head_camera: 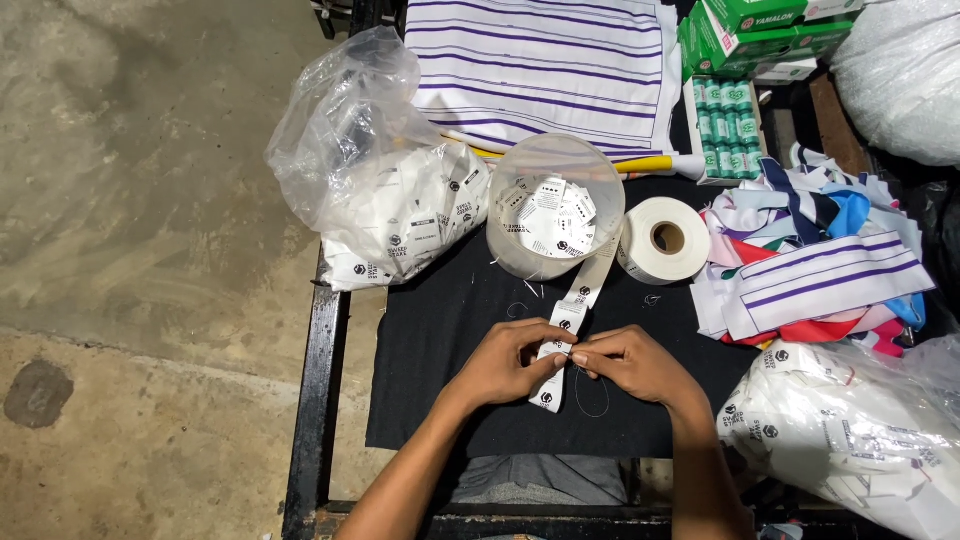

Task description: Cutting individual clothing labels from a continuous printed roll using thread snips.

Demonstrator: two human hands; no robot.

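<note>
A white label tape point(577, 300) with black printed marks runs from the white roll point(664, 240) down across the black cloth point(440, 320) to both hands. My left hand point(505, 362) pinches the tape from the left, with its free end hanging just below. My right hand point(630, 362) pinches the same tape from the right, fingertips touching the left hand's. Just beyond the hands stands a clear round tub point(556, 205) holding several cut labels.
A clear plastic bag point(385, 195) of cut labels lies at the left, another bag point(860, 440) at the lower right. Striped white fabric point(545, 65), green boxes point(760, 25) and a heap of coloured cloth pieces point(815, 270) fill the back and right. A black frame edge point(312, 400) borders bare concrete.
</note>
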